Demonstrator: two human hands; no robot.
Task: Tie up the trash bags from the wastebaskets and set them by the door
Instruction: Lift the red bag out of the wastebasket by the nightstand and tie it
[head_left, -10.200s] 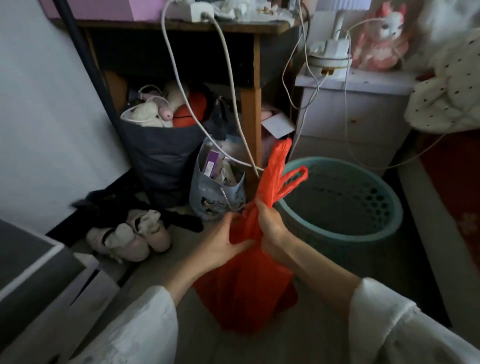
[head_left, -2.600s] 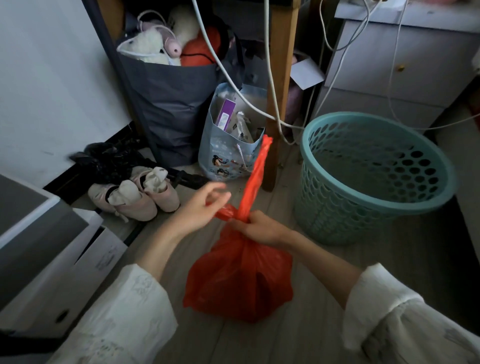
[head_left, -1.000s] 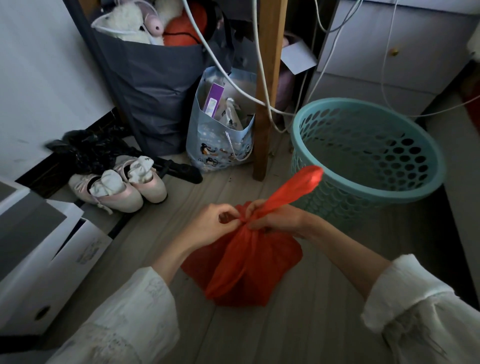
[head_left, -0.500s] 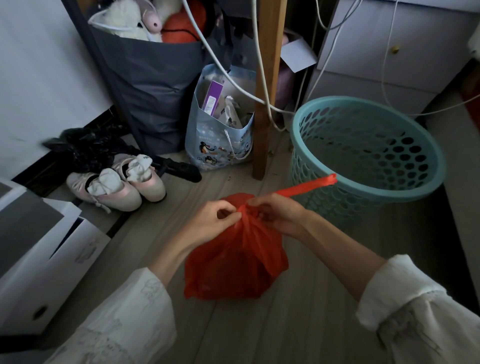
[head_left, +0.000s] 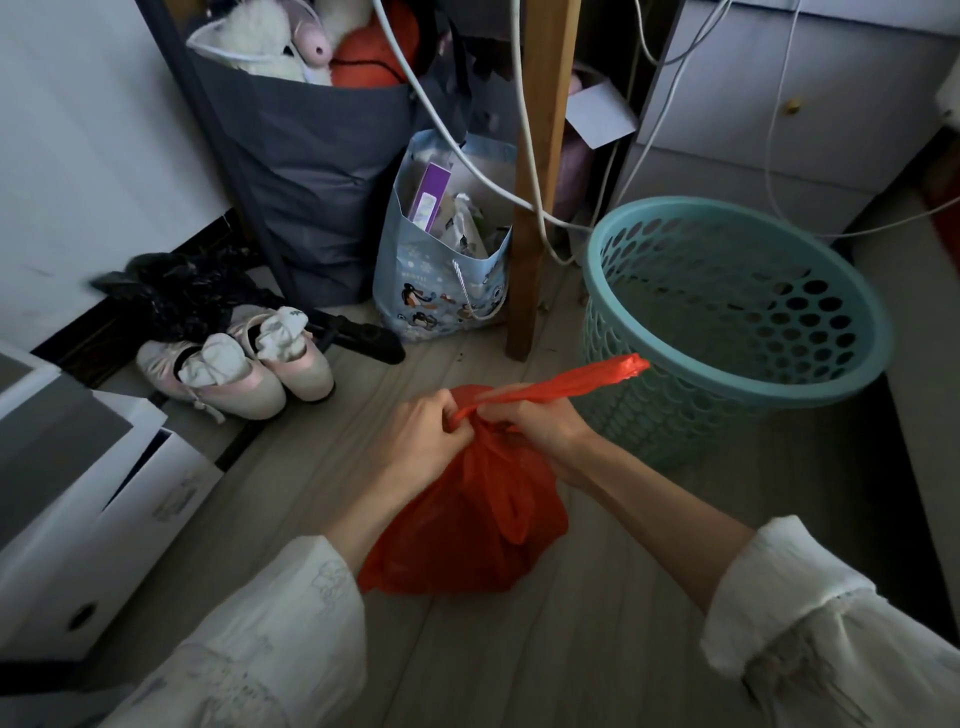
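Left hand (head_left: 423, 441): fingers pinched shut — forearm entering from 7 o'clock.
Right hand (head_left: 540, 423): clenched, forearm from 4 o'clock.

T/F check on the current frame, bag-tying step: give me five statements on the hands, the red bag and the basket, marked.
1. Both hands pinch the red bag at its neck. True: left hand, right hand.
2. The bag sits inside the teal basket. False: it rests on the floor beside it.
3. A twisted tail of the bag sticks out toward the basket. True.
4. The basket holds trash. False: it looks empty.
5. Pink shoes lie right of the basket. False: left of the bag.
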